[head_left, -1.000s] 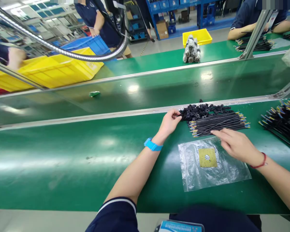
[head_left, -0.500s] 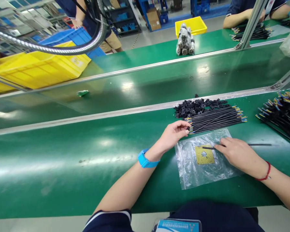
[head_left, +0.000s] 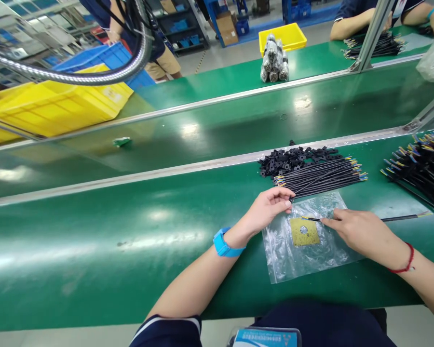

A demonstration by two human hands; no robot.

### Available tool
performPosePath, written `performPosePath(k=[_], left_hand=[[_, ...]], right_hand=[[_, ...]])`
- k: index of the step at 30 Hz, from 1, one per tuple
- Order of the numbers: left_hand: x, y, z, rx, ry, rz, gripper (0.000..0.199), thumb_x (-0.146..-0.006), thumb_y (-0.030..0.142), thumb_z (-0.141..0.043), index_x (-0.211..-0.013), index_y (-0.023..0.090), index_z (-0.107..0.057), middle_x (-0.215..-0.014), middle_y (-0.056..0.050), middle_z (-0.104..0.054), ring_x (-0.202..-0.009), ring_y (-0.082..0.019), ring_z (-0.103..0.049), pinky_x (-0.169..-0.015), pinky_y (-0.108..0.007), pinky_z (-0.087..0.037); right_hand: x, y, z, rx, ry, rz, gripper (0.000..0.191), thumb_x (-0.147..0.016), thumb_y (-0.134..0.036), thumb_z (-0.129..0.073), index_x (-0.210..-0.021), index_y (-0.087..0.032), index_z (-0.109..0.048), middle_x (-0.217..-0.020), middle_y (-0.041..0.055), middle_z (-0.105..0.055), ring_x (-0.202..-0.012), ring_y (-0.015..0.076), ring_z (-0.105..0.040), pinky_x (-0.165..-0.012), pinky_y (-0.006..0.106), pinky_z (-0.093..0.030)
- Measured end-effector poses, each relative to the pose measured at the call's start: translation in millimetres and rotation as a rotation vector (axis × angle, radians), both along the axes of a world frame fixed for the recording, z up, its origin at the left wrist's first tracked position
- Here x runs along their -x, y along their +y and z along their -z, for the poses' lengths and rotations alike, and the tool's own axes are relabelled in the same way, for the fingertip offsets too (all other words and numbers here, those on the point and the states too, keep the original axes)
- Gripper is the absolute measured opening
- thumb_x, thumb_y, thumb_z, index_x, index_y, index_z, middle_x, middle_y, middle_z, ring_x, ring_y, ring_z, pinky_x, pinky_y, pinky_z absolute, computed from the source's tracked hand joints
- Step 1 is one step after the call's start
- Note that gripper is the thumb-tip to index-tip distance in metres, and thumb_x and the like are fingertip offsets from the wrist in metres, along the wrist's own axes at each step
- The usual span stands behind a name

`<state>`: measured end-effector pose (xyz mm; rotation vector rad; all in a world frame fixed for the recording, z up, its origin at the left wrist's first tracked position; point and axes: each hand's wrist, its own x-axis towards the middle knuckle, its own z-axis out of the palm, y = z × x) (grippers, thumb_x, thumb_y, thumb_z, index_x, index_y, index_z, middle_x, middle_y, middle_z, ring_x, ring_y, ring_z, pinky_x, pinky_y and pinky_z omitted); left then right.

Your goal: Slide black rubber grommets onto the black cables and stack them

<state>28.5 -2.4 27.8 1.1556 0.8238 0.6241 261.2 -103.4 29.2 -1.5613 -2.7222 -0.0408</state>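
My right hand (head_left: 358, 233) is closed on a black cable (head_left: 400, 218), whose stripped end with thin coloured wires points left over a clear plastic bag (head_left: 325, 258). A yellow square card (head_left: 300, 238) with a hole in it lies at the bag. Between thumb and fingertips my left hand (head_left: 271, 207) pinches a small black part (head_left: 291, 198), mostly hidden, just left of the cable's end. Behind both hands lie a row of black cables (head_left: 321, 178) with coloured wire ends and a heap of small black plastic pieces (head_left: 285, 161).
A large pile of cables (head_left: 427, 168) lies at the right edge. Behind a metal rail (head_left: 166, 169) run a belt and another green bench, bearing wrapped bundles (head_left: 274, 62) and a yellow bin (head_left: 285, 38). A co-worker's arm (head_left: 350, 26) is at the back right.
My left hand has moved right, bringing the black part closer to the cable's end. My right hand has shifted slightly right with the cable.
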Motion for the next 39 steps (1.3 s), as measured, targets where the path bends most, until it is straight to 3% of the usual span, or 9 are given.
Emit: performPosePath(k=[4, 8, 12, 19, 28, 34, 39], left_hand=[[0, -1, 0.3, 0.01, 0.0, -0.006, 0.022, -0.069, 0.022, -0.069, -0.088, 0.014, -0.062, -0.071, 0.002, -0.057, -0.062, -0.009, -0.058, -0.066, -0.026, -0.048], [-1, -5, 0.1, 0.061, -0.041, 0.011, 0.026, -0.069, 0.025, -0.072, -0.089, 0.013, -0.061, -0.074, 0.001, -0.06, -0.064, -0.01, -0.061, -0.067, -0.027, -0.05], [-3, -11, -5.1, 0.135, -0.103, 0.043, 0.027, -0.069, 0.027, -0.074, -0.089, 0.013, -0.062, -0.078, -0.002, -0.065, -0.065, -0.011, -0.063, -0.067, -0.025, -0.051], [-3, -17, -17.8, 0.183, -0.143, 0.076, 0.026, -0.072, 0.027, -0.072, -0.093, 0.014, -0.063, -0.072, -0.002, -0.067, -0.066, -0.012, -0.065, -0.071, -0.027, -0.052], [-2, -18, -16.2, 0.075, -0.155, 0.055, 0.02, -0.072, 0.024, -0.072, -0.088, 0.015, -0.065, -0.077, -0.001, -0.064, -0.066, -0.01, -0.063, -0.071, -0.027, -0.052], [-4, -19, -19.7, 0.033, -0.093, 0.069, 0.018, -0.073, 0.023, -0.07, -0.088, 0.015, -0.065, -0.075, -0.002, -0.064, -0.066, -0.011, -0.06, -0.068, -0.026, -0.05], [-3, -20, -20.1, 0.063, -0.05, 0.096, 0.02, -0.072, 0.025, -0.07, -0.089, 0.015, -0.065, -0.073, -0.002, -0.065, -0.065, -0.011, -0.059, -0.067, -0.027, -0.049]], right_hand=[[-2, 0, -0.4, -0.026, 0.072, 0.012, 0.029, -0.085, -0.011, -0.047, -0.103, -0.023, -0.066, -0.071, 0.0019, -0.056, -0.058, 0.0121, -0.052, -0.052, 0.024, -0.035], [-7, -1, -14.7, -0.011, 0.368, 0.108, 0.03, -0.092, -0.018, -0.038, -0.112, -0.021, -0.06, -0.083, 0.0036, -0.059, -0.066, 0.0121, -0.056, -0.059, 0.024, -0.043], [-3, -3, -30.1, 0.057, 0.61, 0.137, 0.025, -0.094, -0.026, -0.041, -0.106, -0.02, -0.061, -0.086, 0.0044, -0.061, -0.075, 0.0129, -0.058, -0.066, 0.025, -0.047], [3, -2, -32.0, 0.03, 0.665, 0.172, 0.024, -0.093, -0.026, -0.042, -0.099, -0.02, -0.065, -0.081, 0.0027, -0.065, -0.069, 0.0128, -0.059, -0.062, 0.025, -0.047], [3, 0, -32.0, 0.099, 0.706, 0.241, 0.025, -0.092, -0.029, -0.045, -0.092, -0.02, -0.068, -0.09, 0.0029, -0.07, -0.079, 0.0153, -0.066, -0.07, 0.027, -0.052], [4, 3, -31.6, 0.061, 0.73, 0.322, 0.024, -0.092, -0.03, -0.045, -0.089, -0.021, -0.067, -0.089, 0.0024, -0.071, -0.077, 0.0157, -0.066, -0.069, 0.027, -0.053], [5, 2, -30.9, -0.023, 0.69, 0.31, 0.024, -0.092, -0.029, -0.044, -0.091, -0.021, -0.067, -0.088, 0.0027, -0.07, -0.077, 0.0158, -0.065, -0.07, 0.028, -0.052]])
